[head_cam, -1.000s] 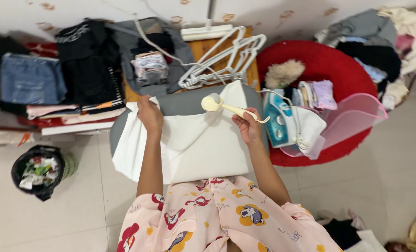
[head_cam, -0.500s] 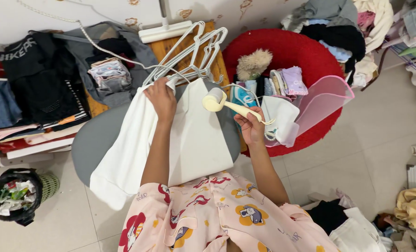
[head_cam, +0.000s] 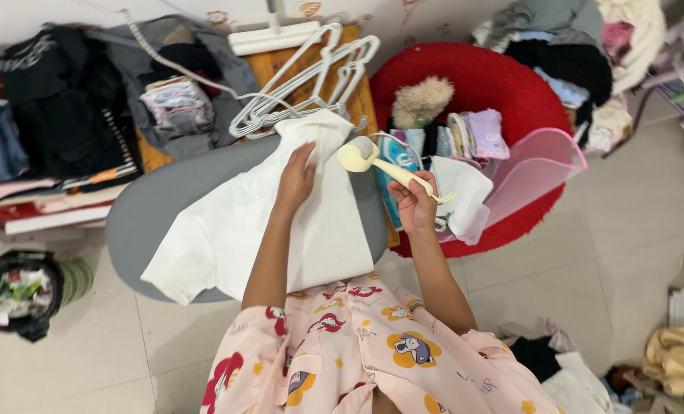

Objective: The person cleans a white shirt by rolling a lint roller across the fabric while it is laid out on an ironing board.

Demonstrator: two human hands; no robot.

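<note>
Left hand (head_cam: 296, 180) lies flat, palm down, fingers spread, on a white soft cotton garment (head_cam: 235, 230); it presses, with no pinch or closed grasp. The garment is spread over a grey padded oval ironing board (head_cam: 139, 211), its upper end bunched near the hand and its lower corner hanging off the board's near edge.

Right hand (head_cam: 417, 205) is closed around the handle of a cream plastic lint roller (head_cam: 373, 162), its roller head raised just beside the garment's right edge and not clearly touching the cloth.

Handling judgement: the garment looks light, limp and easy to wrinkle; it will likely slide on the board cover unless pinned. Best held by a flat palm on a smooth area, or pinched at a hem or shoulder seam. The roller looks light and rigid; grip on the slim handle, away from the head.

Surroundings: a bundle of white wire clothes hangers (head_cam: 311, 77) just beyond the garment, a round red fluffy rug (head_cam: 511, 84) to the right carrying a translucent pink plastic tray (head_cam: 541, 165), and a black rubbish bag (head_cam: 20, 295) on the floor at left.
</note>
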